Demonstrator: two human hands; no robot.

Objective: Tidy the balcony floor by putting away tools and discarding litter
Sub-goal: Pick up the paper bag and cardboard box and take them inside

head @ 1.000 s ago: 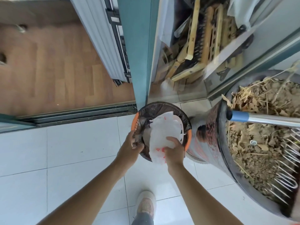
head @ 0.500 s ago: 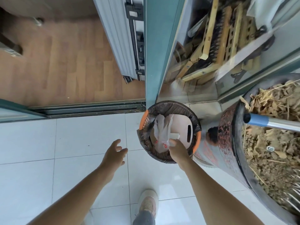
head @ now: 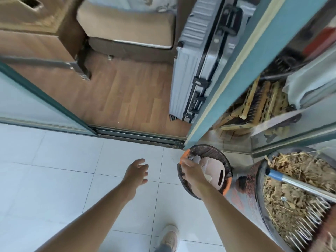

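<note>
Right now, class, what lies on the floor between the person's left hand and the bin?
In the head view, nothing: only bare white floor tile separates the open left hand from the lined bin, where the right hand reaches.

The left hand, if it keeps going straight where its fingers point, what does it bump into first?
Probably the white tiled floor, before the dark sliding-door track. The open left hand holds nothing; depth is hard to judge.

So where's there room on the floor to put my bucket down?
The white tile floor left of the left hand is bare up to the door track. It is crowded on the right: the bin, the right hand in it, and the big planter stand close.
</note>
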